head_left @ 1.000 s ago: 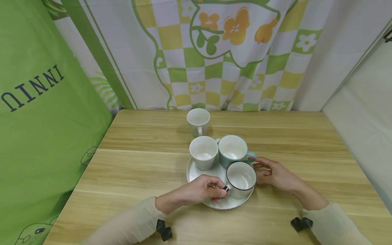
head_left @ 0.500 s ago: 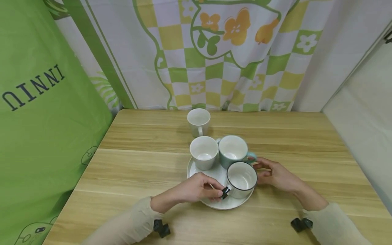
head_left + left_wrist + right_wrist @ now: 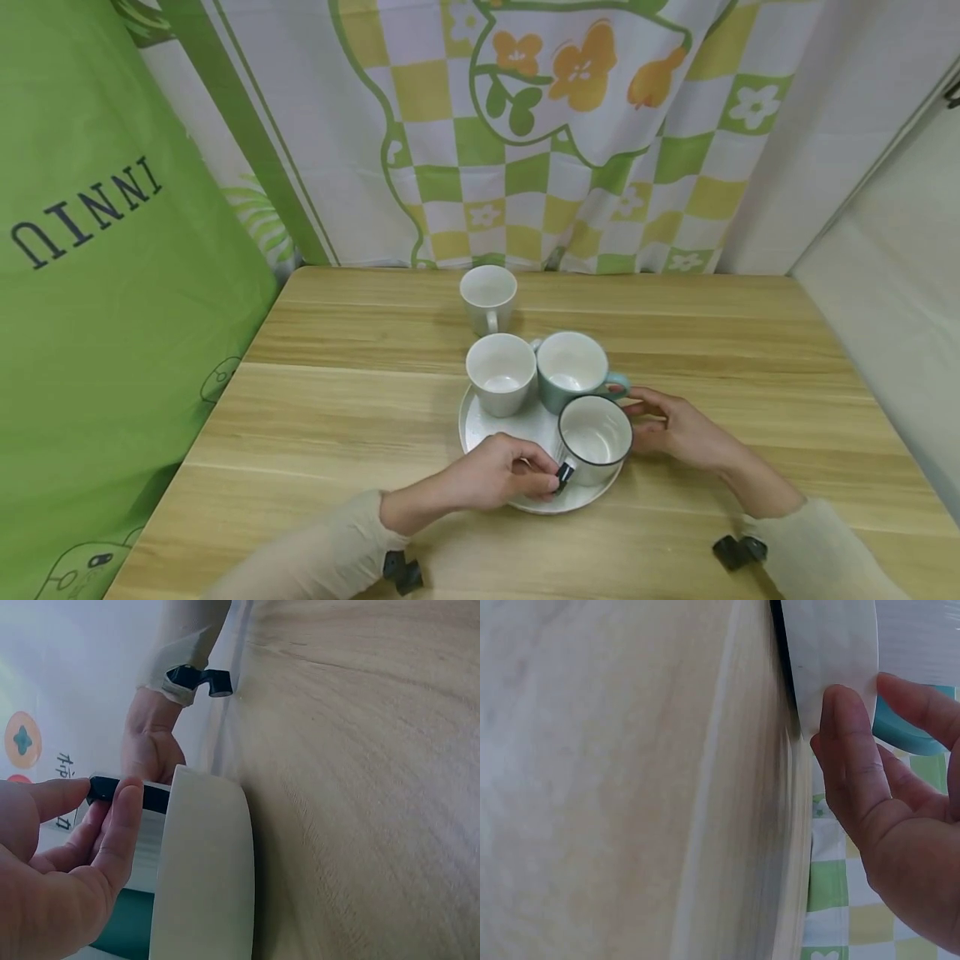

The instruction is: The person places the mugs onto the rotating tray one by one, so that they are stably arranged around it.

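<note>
A round white plate (image 3: 476,427) carries three mugs. My left hand (image 3: 491,477) pinches the dark-edged handle of the front white mug (image 3: 597,443), which has a black rim; the handle (image 3: 155,797) points left toward me. On the plate's right side, my right hand (image 3: 690,433) holds the edge: in the right wrist view the thumb meets the rim and the fingers lie against the plate's outer wall (image 3: 832,652). A teal mug (image 3: 553,390) with a white inside stands just behind, near my right fingertips. Left of it is a plain white mug (image 3: 501,371). All stand upright.
Another white mug (image 3: 487,302) stands on the wooden table (image 3: 337,417) behind the plate, its handle toward me. A patterned curtain (image 3: 555,183) hangs along the far edge. Green fabric (image 3: 127,292) borders the left side and a pale wall (image 3: 892,250) the right.
My left hand drew slightly left, then came back right and lower on the handle. The black-rimmed mug's handle has swung a little toward me. My right hand stays at the plate's edge.
</note>
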The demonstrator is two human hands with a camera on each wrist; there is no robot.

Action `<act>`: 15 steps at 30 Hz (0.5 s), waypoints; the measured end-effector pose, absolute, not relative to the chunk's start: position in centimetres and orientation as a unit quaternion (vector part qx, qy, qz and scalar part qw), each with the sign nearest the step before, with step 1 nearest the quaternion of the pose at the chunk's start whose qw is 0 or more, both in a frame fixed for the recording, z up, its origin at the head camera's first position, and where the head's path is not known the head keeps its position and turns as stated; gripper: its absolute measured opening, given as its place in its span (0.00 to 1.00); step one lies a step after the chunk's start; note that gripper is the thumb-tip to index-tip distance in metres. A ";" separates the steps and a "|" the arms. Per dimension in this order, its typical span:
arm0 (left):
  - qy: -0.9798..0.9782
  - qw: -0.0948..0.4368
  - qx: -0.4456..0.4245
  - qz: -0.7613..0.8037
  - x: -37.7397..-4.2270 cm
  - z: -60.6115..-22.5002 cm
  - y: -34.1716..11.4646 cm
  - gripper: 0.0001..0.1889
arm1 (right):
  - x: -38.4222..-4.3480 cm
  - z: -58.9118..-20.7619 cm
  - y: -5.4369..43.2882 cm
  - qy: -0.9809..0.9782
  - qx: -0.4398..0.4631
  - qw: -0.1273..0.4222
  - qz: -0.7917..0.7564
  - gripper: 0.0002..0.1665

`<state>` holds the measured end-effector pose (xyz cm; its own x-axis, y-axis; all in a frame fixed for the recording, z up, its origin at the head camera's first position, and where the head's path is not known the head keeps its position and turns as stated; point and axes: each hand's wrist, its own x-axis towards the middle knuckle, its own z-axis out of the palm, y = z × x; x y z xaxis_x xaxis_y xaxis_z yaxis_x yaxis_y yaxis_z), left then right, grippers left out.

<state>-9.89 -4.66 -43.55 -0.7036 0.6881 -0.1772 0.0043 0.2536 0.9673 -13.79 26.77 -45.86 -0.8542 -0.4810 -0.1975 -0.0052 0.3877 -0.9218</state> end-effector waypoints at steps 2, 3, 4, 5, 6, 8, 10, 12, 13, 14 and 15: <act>0.734 0.296 0.239 0.562 -9.7 -43.5 -4.5 0.09 | -13.8 -45.9 26.8 0.802 -0.148 0.224 -0.534 0.45; 0.735 0.292 0.242 0.562 -9.6 -43.5 -4.4 0.09 | -13.8 -45.9 26.8 0.802 -0.147 0.225 -0.534 0.44; 0.735 0.290 0.244 0.562 -9.6 -43.6 -4.3 0.09 | -13.8 -45.9 26.8 0.801 -0.146 0.225 -0.535 0.44; 0.736 0.288 0.244 0.563 -9.5 -43.6 -4.2 0.08 | -13.8 -45.9 26.8 0.801 -0.144 0.226 -0.536 0.43; 0.736 0.288 0.243 0.562 -9.5 -43.7 -4.1 0.08 | -13.8 -45.9 26.8 0.801 -0.142 0.226 -0.535 0.43; 0.734 0.289 0.242 0.565 -9.4 -43.7 -3.9 0.08 | -13.8 -45.9 26.7 0.801 -0.139 0.227 -0.537 0.43; 0.732 0.292 0.239 0.567 -9.3 -43.8 -3.7 0.08 | -13.8 -45.9 26.7 0.800 -0.138 0.228 -0.538 0.43; 0.730 0.295 0.236 0.569 -9.2 -43.8 -3.7 0.08 | -13.8 -45.9 26.7 0.801 -0.137 0.228 -0.536 0.42; 0.732 0.294 0.236 0.567 -9.2 -43.7 -3.7 0.08 | -13.8 -46.0 26.7 0.802 -0.136 0.228 -0.536 0.42; 0.733 0.294 0.238 0.565 -9.2 -43.7 -3.7 0.08 | -13.8 -46.0 26.7 0.803 -0.136 0.227 -0.534 0.42; 0.735 0.292 0.242 0.562 -9.3 -43.7 -3.7 0.08 | -13.8 -46.0 26.7 0.803 -0.136 0.227 -0.533 0.42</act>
<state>-9.29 -3.74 -43.67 -0.7126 0.6836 -0.1576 0.0276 0.2518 0.9674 -13.79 26.71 -45.95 -0.8599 -0.4605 -0.2201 0.0240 0.3942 -0.9187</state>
